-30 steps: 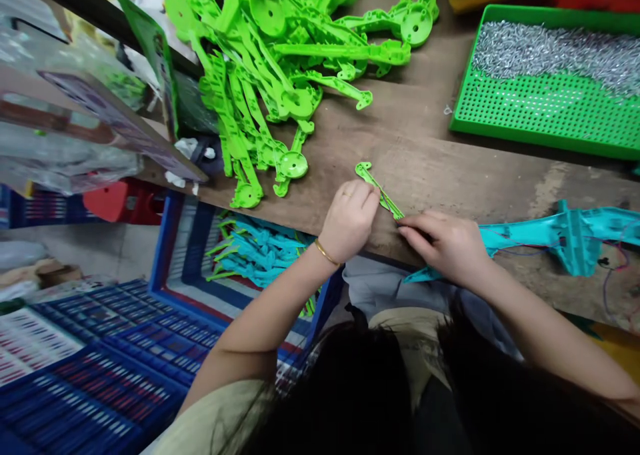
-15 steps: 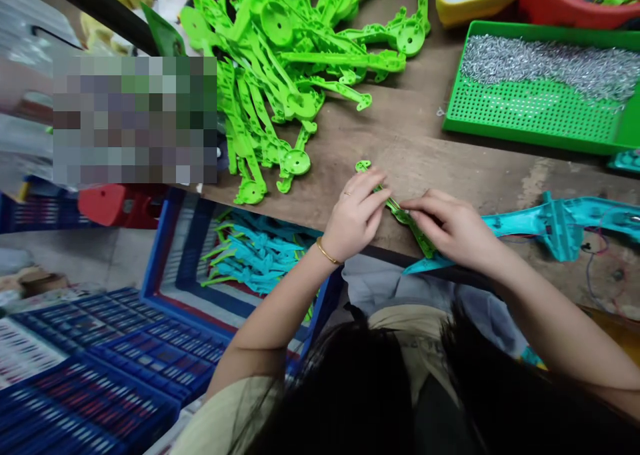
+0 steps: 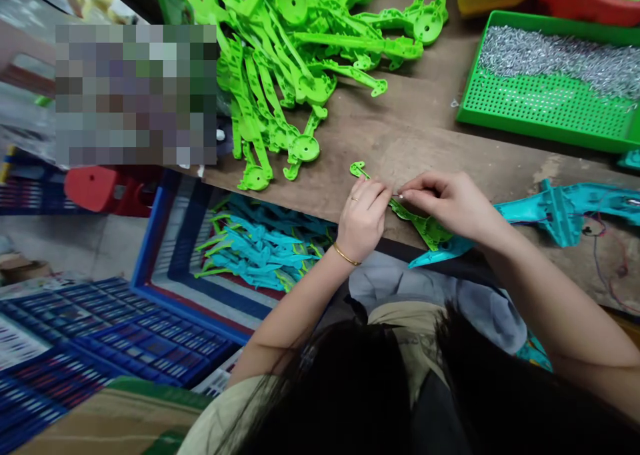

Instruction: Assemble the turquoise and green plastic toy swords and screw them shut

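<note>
left fingers (image 3: 374, 194) pinching green part (image 3: 424, 227) near bench edge (image 3: 300, 205), right fingers (image 3: 419, 196) pinching thin wire (image 3: 397, 196), pile (image 3: 300, 65) apart

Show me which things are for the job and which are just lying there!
For the job, it seems:
left hand, holding a green piece
right hand, pinching a tiny thing
teal piece
pile of green pieces
tray of metal bits

Probably just lying about:
cardboard box
red plastic thing

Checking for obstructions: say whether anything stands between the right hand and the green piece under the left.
Nothing visible blocks the right hand; its fingertips sit close to the green piece. The left hand covers the piece's middle; a thin strand shows between the hands.
</note>
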A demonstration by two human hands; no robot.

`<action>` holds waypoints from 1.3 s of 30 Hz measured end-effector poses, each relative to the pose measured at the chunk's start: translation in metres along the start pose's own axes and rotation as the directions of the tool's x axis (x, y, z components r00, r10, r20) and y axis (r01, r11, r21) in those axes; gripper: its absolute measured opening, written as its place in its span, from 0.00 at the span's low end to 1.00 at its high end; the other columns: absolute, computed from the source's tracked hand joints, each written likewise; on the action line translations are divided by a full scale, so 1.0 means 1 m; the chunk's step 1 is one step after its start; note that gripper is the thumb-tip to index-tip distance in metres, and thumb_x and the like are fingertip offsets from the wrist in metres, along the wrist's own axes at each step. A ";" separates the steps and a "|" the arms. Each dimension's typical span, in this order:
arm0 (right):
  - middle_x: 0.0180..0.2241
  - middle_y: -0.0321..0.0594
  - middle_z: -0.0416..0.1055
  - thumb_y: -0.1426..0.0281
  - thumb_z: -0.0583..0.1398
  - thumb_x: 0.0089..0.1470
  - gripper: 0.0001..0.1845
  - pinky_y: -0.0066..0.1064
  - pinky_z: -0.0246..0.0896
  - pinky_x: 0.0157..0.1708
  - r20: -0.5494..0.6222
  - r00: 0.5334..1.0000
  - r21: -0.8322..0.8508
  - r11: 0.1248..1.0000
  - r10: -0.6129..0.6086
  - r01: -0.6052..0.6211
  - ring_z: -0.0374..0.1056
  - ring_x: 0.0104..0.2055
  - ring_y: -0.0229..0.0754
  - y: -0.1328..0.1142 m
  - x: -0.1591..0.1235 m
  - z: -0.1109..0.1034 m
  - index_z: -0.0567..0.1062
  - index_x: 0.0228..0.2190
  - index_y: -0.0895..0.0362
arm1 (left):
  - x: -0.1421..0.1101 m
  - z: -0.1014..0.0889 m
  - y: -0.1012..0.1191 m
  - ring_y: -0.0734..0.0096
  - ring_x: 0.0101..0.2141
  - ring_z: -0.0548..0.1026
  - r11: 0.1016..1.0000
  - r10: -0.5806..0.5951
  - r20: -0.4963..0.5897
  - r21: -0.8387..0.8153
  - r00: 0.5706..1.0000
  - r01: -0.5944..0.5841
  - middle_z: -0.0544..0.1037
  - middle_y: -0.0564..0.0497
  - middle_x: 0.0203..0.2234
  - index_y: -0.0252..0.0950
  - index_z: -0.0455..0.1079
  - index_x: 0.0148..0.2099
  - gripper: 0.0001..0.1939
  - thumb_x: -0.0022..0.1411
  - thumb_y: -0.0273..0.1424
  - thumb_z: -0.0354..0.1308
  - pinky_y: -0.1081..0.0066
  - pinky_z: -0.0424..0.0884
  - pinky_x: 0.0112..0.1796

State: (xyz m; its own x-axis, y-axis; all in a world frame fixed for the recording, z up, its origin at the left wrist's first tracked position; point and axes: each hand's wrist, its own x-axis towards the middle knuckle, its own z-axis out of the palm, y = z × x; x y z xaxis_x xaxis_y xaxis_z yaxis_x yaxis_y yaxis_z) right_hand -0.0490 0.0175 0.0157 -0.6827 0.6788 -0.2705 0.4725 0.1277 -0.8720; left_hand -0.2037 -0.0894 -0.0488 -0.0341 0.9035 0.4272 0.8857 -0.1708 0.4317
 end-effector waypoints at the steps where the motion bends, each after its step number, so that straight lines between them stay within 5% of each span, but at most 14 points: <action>1: 0.28 0.39 0.77 0.65 0.61 0.54 0.11 0.31 0.61 0.31 0.012 1.000 0.015 1.000 0.013 -0.014 0.67 0.29 0.38 -0.002 0.002 0.001 0.80 0.32 0.59 | -0.002 0.002 0.003 0.61 0.53 0.74 1.000 -0.006 -0.024 0.025 1.000 0.007 0.79 0.42 0.43 0.32 0.73 0.48 0.16 0.70 0.25 0.44 0.51 0.66 0.60; 8: 0.22 0.34 0.68 0.67 0.60 0.52 0.10 0.28 0.54 0.27 0.005 0.996 0.138 0.986 0.094 -0.094 0.58 0.24 0.33 -0.013 0.007 0.012 0.76 0.26 0.60 | -0.009 0.012 0.011 0.61 0.54 0.73 0.995 -0.099 -0.043 0.013 0.994 0.100 0.78 0.43 0.45 0.33 0.73 0.47 0.18 0.72 0.27 0.41 0.49 0.63 0.60; 12: 0.21 0.34 0.66 0.67 0.59 0.53 0.09 0.29 0.52 0.26 -0.061 0.995 -0.090 0.992 0.082 -0.087 0.58 0.24 0.34 -0.016 -0.003 0.009 0.75 0.26 0.60 | -0.009 0.009 0.009 0.59 0.55 0.71 0.992 -0.123 0.003 -0.020 0.992 0.123 0.77 0.42 0.47 0.33 0.73 0.49 0.18 0.71 0.27 0.41 0.49 0.61 0.61; 18: 0.27 0.42 0.73 0.68 0.56 0.56 0.10 0.33 0.54 0.30 -0.154 0.988 -0.513 0.857 -0.032 -0.053 0.66 0.29 0.42 -0.014 -0.016 0.003 0.77 0.32 0.57 | 0.006 -0.010 -0.011 0.63 0.50 0.72 0.985 -0.017 0.121 -0.170 0.992 0.038 0.78 0.46 0.42 0.36 0.75 0.44 0.13 0.70 0.30 0.48 0.56 0.66 0.56; 25: 0.30 0.43 0.74 0.67 0.54 0.58 0.10 0.33 0.54 0.29 -0.034 0.998 -0.582 0.813 -0.049 0.020 0.67 0.31 0.43 -0.017 -0.026 0.025 0.75 0.33 0.56 | 0.014 -0.018 -0.023 0.64 0.47 0.72 0.980 -0.018 0.168 -0.194 0.986 0.051 0.76 0.49 0.39 0.39 0.76 0.40 0.11 0.68 0.31 0.52 0.55 0.63 0.57; 32: 0.36 0.49 0.74 0.64 0.50 0.61 0.16 0.34 0.49 0.26 -0.079 0.996 -0.745 0.666 -0.032 -0.038 0.69 0.32 0.47 -0.005 -0.032 0.031 0.75 0.36 0.58 | 0.015 -0.021 -0.026 0.66 0.46 0.73 0.952 -0.027 0.214 -0.292 0.976 0.091 0.77 0.50 0.40 0.39 0.76 0.41 0.09 0.66 0.29 0.54 0.55 0.63 0.56; 39: 0.34 0.44 0.75 0.65 0.54 0.60 0.13 0.33 0.54 0.30 -0.021 0.999 -0.686 0.727 0.025 -0.033 0.70 0.34 0.46 -0.004 -0.030 0.022 0.77 0.34 0.56 | 0.016 -0.014 -0.023 0.66 0.43 0.73 0.953 -0.084 0.145 -0.276 0.986 0.122 0.76 0.52 0.36 0.39 0.76 0.36 0.06 0.64 0.34 0.59 0.59 0.66 0.51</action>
State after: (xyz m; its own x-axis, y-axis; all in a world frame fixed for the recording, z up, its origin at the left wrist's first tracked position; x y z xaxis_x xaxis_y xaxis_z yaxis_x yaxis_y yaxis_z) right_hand -0.0429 -0.0196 0.0180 -0.6588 0.6968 -0.2836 0.7480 0.5665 -0.3457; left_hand -0.2311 -0.0767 -0.0404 -0.0411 0.9621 0.2695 0.7123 -0.1609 0.6832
